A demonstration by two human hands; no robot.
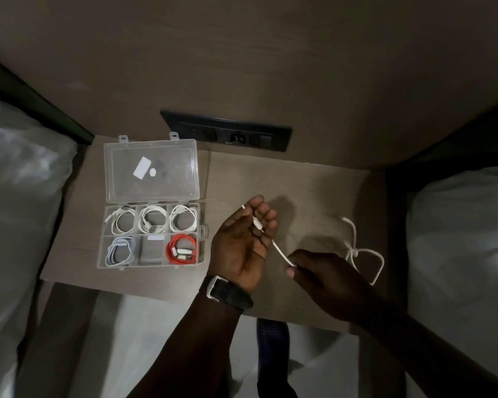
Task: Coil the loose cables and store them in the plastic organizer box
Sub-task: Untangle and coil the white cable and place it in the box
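Observation:
A clear plastic organizer box (204, 231) lies open at the left of the bedside table, its lid (151, 170) folded back. Three white coils fill its back row, a pale grey coil (120, 251) and a red coil (182, 249) sit in the front row, and the front middle compartment holds no cable. My left hand (242, 245), palm up with a watch on the wrist, is closed on the plug end of a loose white cable (281, 252). My right hand (325, 278) pinches the same cable lower down. Its remaining length (362, 251) trails in loops on the table to the right.
A black socket panel (227, 130) is set in the wall behind the table. White bedding lies at the left (20, 196) and at the right (466, 239). The table's front edge (156, 294) runs just below my wrists, with floor beneath.

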